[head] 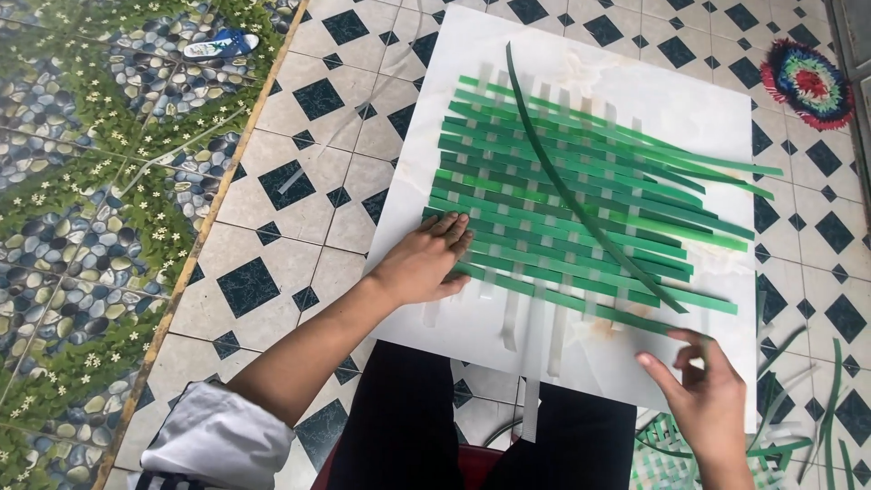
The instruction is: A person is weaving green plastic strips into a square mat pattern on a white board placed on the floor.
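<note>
A mat of woven green and white strips (581, 209) lies on a white board (472, 54) on the tiled floor. My left hand (422, 259) presses flat on the mat's near left edge, fingers spread. My right hand (703, 395) hovers at the board's near right corner, fingers apart, close to the near end of a long dark green strip (562, 181) that lies loose and curved across the mat. I cannot tell whether the fingers touch that strip.
Loose green and white strips (798, 399) lie on the floor at the lower right, beside a small woven piece (667, 449). A round multicoloured mat (807, 82) sits at the far right. A blue shoe (218, 44) rests on the pebble-pattern floor at the left.
</note>
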